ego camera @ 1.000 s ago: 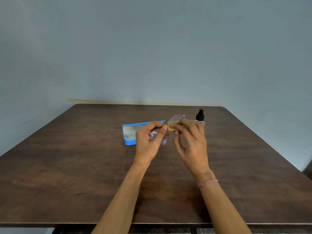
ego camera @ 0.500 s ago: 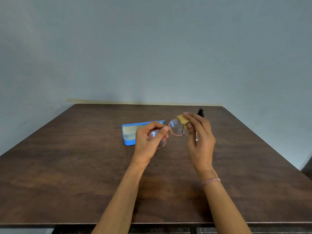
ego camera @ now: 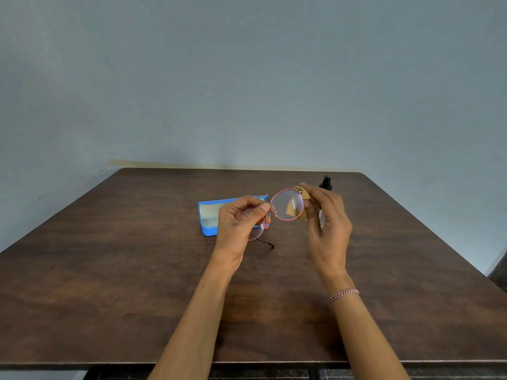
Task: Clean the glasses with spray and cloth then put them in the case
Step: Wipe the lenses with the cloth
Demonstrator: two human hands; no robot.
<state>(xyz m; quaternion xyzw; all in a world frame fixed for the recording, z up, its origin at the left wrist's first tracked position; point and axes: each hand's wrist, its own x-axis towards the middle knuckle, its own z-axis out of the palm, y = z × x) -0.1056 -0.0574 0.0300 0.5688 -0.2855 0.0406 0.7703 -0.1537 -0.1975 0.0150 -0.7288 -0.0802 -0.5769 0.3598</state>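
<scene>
Round glasses point(ego camera: 279, 205) with a thin pink rim are held above the table. My left hand point(ego camera: 240, 223) pinches the left lens between thumb and fingers, and a dark temple arm hangs below it. My right hand point(ego camera: 326, 218) pinches a small yellow cloth point(ego camera: 303, 200) against the outer edge of the right lens; part of the cloth shows through the glass. An open blue case point(ego camera: 208, 218) with a pale lining lies on the table behind my left hand. A spray bottle point(ego camera: 326, 183) with a black top stands behind my right hand, mostly hidden.
The dark wooden table point(ego camera: 137, 270) reaches a plain grey wall at the back. Its front edge runs along the bottom of the view, and its right edge slants toward the near right.
My right hand slid the cloth from the bridge side of the right lens out to its far edge. The lens now faces me fully. The left hand kept its hold.
</scene>
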